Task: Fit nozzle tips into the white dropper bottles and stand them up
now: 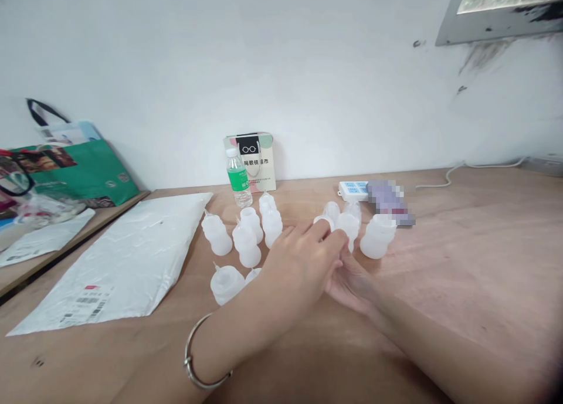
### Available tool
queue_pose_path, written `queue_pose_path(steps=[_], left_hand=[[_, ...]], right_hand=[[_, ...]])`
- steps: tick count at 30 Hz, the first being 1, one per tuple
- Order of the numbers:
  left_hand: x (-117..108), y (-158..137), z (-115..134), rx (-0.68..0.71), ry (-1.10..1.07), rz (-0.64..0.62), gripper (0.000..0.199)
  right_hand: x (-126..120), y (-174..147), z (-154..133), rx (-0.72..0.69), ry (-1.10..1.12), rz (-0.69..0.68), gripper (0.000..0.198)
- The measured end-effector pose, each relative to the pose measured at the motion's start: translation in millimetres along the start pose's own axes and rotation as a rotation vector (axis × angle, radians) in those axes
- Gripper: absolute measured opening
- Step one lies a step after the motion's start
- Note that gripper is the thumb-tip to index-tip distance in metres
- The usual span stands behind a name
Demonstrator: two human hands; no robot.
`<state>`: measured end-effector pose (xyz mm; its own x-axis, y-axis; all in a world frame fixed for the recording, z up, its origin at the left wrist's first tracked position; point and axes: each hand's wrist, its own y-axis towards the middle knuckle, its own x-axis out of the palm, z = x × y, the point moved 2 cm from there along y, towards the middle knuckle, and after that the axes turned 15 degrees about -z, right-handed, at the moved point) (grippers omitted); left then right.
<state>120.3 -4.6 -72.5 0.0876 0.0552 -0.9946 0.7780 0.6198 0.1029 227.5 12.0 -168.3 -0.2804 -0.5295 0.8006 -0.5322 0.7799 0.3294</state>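
1. The whitish translucent squeeze bottles [347, 225] nearest the grip stand in a cluster just beyond the fingertips, partly hidden by the knuckles; whether one of them is touched cannot be told.
2. The left hand [303, 254] is bent over with curled fingers, meeting the right hand [352, 281]. Both grips look narrow, but what lies between the fingers is hidden, so I cannot tell if they hold anything.
3. One wide-necked bottle [376, 240] stands apart, right of the cluster.
4. More bottles [246, 245] stand left of the hands, several with pointed tips; one of the nearest is partly covered by the left forearm, which wears a silver bangle [189, 357].
5. All of these stand on a brown wooden tabletop [484, 245], with a large white mailing bag [132, 257] lying flat at the left.
6. Toward the back are a green-labelled water bottle [239, 181], a paper gift bag [266, 175], a power strip [352, 190] and a pixelated purplish item [387, 199].
7. Across a gap at far left, another wooden surface bears a green carrier bag [97, 175].
8. Behind rises a plain pale wall [176, 70], with a window frame [448, 26] at upper right and stains beneath it.
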Motion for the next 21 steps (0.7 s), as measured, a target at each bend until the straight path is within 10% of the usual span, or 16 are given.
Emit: queue_pose_path(steps=[14,21], left_hand=[[-31.9,-21.3,-32.2,-0.040,-0.233,-0.130,0.018],[-27.4,-22.7,-35.8,-0.056,-0.215,-0.197,0.020]], right_hand=[[-23.1,-0.8,-6.4,0.088,-0.110,-0.059,0.010],[-27.6,-3.4,-9.3,0.066,-0.168,-0.088,0.044]])
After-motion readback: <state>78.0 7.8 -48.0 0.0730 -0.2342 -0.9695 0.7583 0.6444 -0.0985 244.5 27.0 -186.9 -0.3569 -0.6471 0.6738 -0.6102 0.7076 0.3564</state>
